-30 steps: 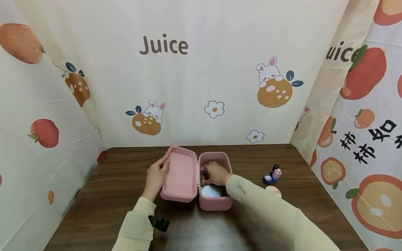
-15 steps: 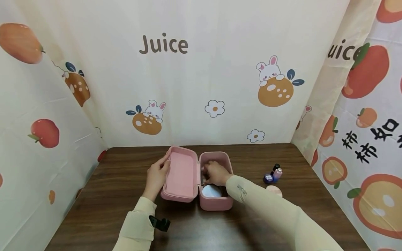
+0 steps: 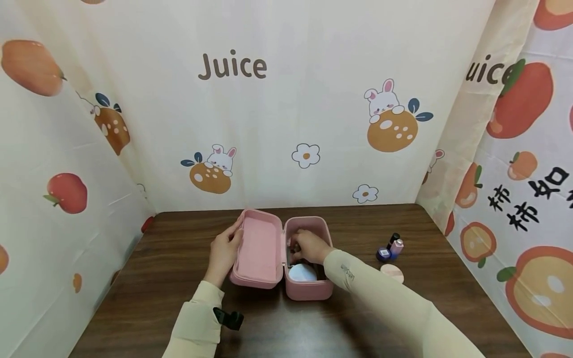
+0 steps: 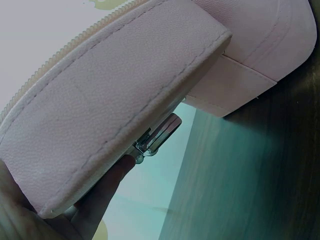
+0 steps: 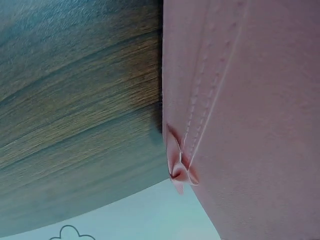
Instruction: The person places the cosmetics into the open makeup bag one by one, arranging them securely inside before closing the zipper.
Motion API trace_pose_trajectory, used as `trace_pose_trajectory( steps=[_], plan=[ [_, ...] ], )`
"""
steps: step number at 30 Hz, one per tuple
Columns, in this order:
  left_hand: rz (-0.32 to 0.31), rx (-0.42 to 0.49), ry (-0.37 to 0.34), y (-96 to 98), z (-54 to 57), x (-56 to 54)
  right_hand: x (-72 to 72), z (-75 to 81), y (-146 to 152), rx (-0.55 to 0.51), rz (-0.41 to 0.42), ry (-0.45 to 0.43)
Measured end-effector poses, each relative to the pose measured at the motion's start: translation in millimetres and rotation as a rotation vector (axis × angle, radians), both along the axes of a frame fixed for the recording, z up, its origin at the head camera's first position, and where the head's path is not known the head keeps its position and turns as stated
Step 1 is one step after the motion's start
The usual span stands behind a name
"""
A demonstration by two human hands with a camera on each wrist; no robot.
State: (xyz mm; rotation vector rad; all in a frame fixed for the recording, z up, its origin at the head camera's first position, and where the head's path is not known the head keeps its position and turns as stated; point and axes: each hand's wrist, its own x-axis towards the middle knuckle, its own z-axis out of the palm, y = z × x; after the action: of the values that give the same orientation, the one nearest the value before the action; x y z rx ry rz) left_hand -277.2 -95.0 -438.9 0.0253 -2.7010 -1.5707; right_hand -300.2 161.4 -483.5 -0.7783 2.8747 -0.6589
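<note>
A pink cosmetic case (image 3: 309, 291) stands on the table, its lid (image 3: 258, 246) swung out to the left. My left hand (image 3: 222, 254) grips the lid's outer left edge, thumb on the inner side. In the left wrist view, fingers reach under the lid (image 4: 110, 85) beside a metal clasp (image 4: 157, 137). My right hand (image 3: 310, 247) is down inside the case with bent fingers near the hinge side; I cannot tell what they hold. A round, pale disc-like item (image 3: 302, 272) lies in the case's near end. The right wrist view shows the case's pink outer wall (image 5: 265, 115) and a small bow (image 5: 179, 165).
To the right stand a dark-capped bottle (image 3: 394, 239), a pink-topped bottle (image 3: 396, 248) and a small dark blue jar (image 3: 383, 254). A round beige puff-like item (image 3: 392, 273) lies nearer, partly behind the right sleeve. A printed curtain (image 3: 268, 119) rises behind the table.
My right hand's fingers have shifted slightly inside the case, and a dark spot shows between them. The left hand and lid stay as they were.
</note>
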Motion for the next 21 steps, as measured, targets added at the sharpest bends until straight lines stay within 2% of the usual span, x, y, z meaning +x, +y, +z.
trace_pose_trajectory(
  steps=[3, 7, 11, 14, 17, 21],
  plan=[
    [-0.003, -0.007, 0.004, 0.1, -0.3, 0.1, -2.0, 3.1, 1.3, -0.034, -0.024, 0.015],
    [-0.007, -0.004, 0.004, -0.3, -0.4, 0.0, -3.0, 14.7, 8.8, -0.166, -0.084, 0.058],
    [-0.018, 0.002, -0.008, -0.7, -0.4, -0.4, 2.8, 32.0, 30.9, -0.303, -0.172, 0.107],
    [-0.021, 0.001, -0.012, -1.6, 0.2, -0.3, 10.0, 42.4, 55.9, -0.363, -0.232, 0.138],
    [-0.022, 0.0, -0.013, -2.1, 0.8, 0.1, 20.5, 46.9, 84.5, -0.381, -0.311, 0.17],
    [-0.02, -0.005, -0.011, -2.5, 1.1, 0.5, 42.6, 39.4, 123.6, -0.404, -0.438, 0.174]
  ],
)
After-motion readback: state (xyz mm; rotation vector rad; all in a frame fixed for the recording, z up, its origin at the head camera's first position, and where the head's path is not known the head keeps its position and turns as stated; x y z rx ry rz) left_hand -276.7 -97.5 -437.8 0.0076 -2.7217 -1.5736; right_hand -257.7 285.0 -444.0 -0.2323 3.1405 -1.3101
